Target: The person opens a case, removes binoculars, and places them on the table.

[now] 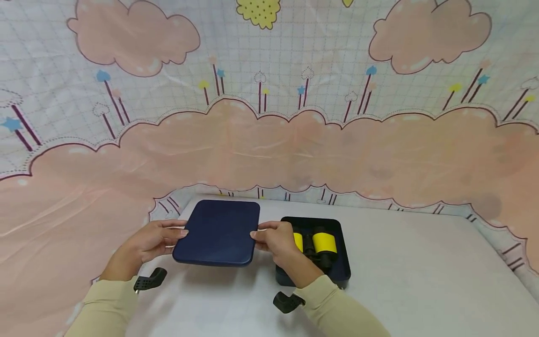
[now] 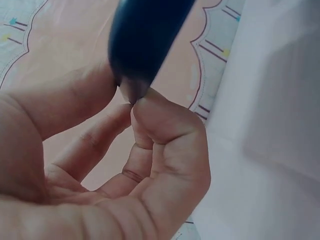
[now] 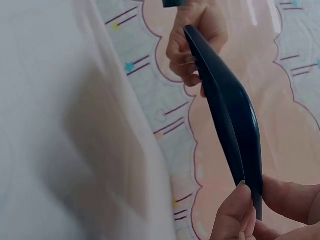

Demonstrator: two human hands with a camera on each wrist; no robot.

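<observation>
A dark blue box lid (image 1: 219, 231) with rounded corners is held up above the white table, its flat top upward. My left hand (image 1: 152, 243) pinches its left edge between thumb and fingers; the left wrist view shows the lid's edge (image 2: 142, 45) in that pinch. On the opposite side my right hand (image 1: 281, 248) pinches the right edge, seen also in the right wrist view along the lid's rim (image 3: 227, 107). Right beside the right hand stands the dark box (image 1: 344, 252), open at the top. Black and yellow binoculars (image 1: 324, 243) lie inside it, partly hidden by my right hand and wrist.
The white table (image 1: 421, 271) stretches to the right and front. A patterned cloth (image 1: 294, 150) with clouds hangs behind it and along the left side. Black wrist mounts (image 1: 150, 279) stick out from both sleeves.
</observation>
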